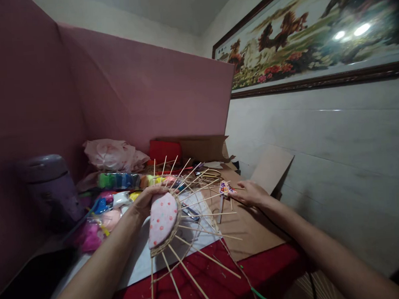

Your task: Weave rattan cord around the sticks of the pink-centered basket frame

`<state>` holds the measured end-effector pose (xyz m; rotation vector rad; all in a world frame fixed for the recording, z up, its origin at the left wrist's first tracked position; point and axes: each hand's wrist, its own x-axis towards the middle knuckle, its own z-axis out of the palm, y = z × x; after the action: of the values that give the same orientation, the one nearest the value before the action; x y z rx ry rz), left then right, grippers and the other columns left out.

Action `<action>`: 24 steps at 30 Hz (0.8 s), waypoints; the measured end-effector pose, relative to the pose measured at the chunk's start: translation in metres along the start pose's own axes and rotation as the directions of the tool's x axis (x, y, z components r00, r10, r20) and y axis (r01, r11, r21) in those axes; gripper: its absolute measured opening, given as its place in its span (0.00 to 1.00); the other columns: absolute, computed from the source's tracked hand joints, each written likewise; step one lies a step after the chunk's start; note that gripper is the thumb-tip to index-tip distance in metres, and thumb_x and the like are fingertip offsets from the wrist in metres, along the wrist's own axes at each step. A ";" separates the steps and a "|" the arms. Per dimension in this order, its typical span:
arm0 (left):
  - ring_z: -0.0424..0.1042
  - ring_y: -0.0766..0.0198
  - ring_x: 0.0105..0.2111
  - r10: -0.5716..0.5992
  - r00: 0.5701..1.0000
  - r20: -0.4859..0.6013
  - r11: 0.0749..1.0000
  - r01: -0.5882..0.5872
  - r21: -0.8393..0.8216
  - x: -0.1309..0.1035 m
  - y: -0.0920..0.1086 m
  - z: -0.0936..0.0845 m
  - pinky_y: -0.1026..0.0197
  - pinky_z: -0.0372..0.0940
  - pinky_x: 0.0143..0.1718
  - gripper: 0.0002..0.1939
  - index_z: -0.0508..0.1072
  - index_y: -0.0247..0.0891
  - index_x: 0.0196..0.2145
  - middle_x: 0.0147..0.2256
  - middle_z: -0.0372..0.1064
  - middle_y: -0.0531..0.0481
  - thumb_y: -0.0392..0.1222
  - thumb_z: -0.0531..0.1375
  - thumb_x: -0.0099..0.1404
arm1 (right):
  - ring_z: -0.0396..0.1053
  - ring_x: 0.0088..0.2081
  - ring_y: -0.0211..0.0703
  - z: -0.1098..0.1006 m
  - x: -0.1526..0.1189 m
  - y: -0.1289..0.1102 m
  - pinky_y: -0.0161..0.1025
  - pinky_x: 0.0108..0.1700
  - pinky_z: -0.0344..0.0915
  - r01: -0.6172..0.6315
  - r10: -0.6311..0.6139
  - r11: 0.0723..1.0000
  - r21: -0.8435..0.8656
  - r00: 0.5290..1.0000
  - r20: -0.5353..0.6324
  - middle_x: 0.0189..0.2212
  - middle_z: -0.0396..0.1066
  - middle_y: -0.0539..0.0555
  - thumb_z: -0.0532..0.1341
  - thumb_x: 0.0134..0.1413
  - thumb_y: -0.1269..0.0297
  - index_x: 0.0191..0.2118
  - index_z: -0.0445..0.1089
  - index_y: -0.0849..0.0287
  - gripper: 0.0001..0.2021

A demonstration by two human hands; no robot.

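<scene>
My left hand holds a half-round woven piece by its upper left edge. Pink dotted fabric covers its middle, and a braided rim runs around the curve. Thin wooden sticks fan outward from that rim, with a loose strand looping across them. Over at the right, the fingers of my right hand are closed on a small patterned piece, with a dark cord by the hand. Scissors lie behind the sticks on white paper.
Bags of coloured material and a purple flask stand at the left. Brown cardboard lies on the red cloth at the right. A cardboard sheet leans on the wall, below a framed picture.
</scene>
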<state>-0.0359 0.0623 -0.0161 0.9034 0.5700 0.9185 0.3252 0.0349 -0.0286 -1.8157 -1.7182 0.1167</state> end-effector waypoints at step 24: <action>0.73 0.60 0.24 -0.048 0.999 0.017 0.991 0.045 0.123 0.004 -0.010 0.001 0.64 0.66 0.23 0.14 0.71 0.31 0.35 0.27 0.75 0.44 0.29 0.60 0.47 | 0.52 0.15 0.33 -0.067 -0.023 -0.019 0.31 0.18 0.50 -0.070 0.052 0.901 0.427 0.997 0.054 0.15 0.53 0.42 0.56 0.46 0.57 0.35 0.61 0.58 0.12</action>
<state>-0.0289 0.0622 -0.0237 1.0048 0.6330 0.8385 0.3364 -0.0126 0.0263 -1.5424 -1.5148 0.5222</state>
